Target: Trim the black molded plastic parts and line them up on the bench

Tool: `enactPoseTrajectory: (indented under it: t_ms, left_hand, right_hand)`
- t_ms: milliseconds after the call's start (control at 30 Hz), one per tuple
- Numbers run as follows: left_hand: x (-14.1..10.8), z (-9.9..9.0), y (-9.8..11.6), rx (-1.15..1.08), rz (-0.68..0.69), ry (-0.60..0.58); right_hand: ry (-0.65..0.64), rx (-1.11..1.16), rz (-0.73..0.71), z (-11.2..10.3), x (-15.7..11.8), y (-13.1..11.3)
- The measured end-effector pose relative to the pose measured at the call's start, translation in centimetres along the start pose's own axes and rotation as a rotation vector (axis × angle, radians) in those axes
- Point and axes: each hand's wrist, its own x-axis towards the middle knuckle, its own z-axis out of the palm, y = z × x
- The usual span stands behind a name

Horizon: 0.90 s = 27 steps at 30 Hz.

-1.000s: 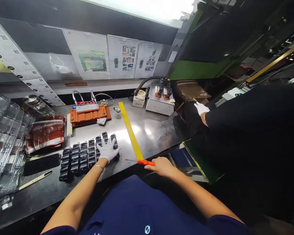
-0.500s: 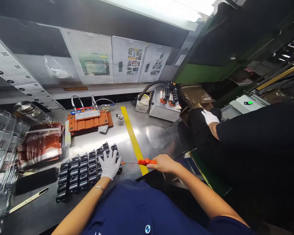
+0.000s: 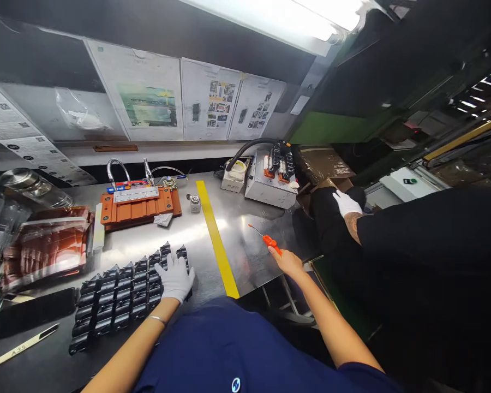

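My left hand (image 3: 175,281), in a white glove, lies with spread fingers over the right end of a row of black ribbed plastic strips (image 3: 120,295). Its palm covers part of the last strips. Off to the right, over the bare metal beyond the yellow line, my right hand (image 3: 289,263) is ungloved and closed round an orange-handled tool (image 3: 271,243). A thin metal shaft runs from the handle up and left to a small orange tip. That tip is apart from the strips.
An orange fixture (image 3: 139,210) with hoses stands behind the strips, beside a small metal-lidded bottle (image 3: 195,203). A grey box (image 3: 270,191) carries black parts. Wrapped brown pieces (image 3: 49,240) and a marked stick (image 3: 22,347) lie left. A co-worker's gloved hand (image 3: 346,204) is at right.
My right hand has swung the orange-handled tool away from the strips, up and to the right, its tip now pointing up-left. My left hand stays on the strips. The view has shifted slightly.
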Motion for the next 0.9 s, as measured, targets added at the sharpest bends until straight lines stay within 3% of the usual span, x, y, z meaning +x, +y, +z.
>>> enactPoseTrajectory:
  t_ms: [200,367,467,600,767,900]
  left_hand:
    - [-1.5,0.7,4.5,-0.149,-0.120,-0.041]
    - [-5.8,3.4,8.4,-0.380,-0.383,-0.120]
    - [-8.8,4.7,9.4,-0.526,-0.540,-0.136]
    - [-13.4,5.5,8.3,-0.798,-0.670,-0.125]
    - [-21.1,6.4,4.0,-1.302,-0.872,-0.061]
    - [-27.4,7.2,0.5,-1.627,-1.096,0.049]
  right_hand:
    - [-0.132,0.003,-0.068,3.9,0.3,3.6]
    - [-0.249,-0.056,-0.244,5.2,-0.1,7.7]
    - [-0.303,-0.126,-0.380,5.1,-0.2,8.5]
    - [-0.350,-0.247,-0.586,5.1,-0.3,6.8]
    - [-0.473,-0.345,-0.869,5.8,-1.4,2.2]
    - [-0.574,-0.374,-1.080,7.0,-4.5,-2.4]
